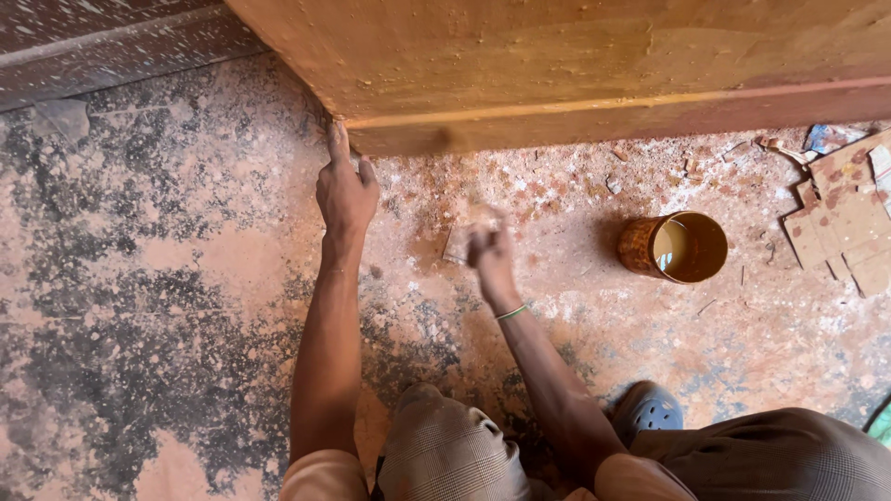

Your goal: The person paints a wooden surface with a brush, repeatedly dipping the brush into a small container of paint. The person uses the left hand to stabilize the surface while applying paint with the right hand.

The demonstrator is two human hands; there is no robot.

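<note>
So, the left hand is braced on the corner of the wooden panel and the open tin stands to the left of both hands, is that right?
Not quite: the head view shows the open tin to the right of both hands. The left hand is indeed braced on the corner of the wooden panel.

Left hand on orange panel corner; tin right.
</note>
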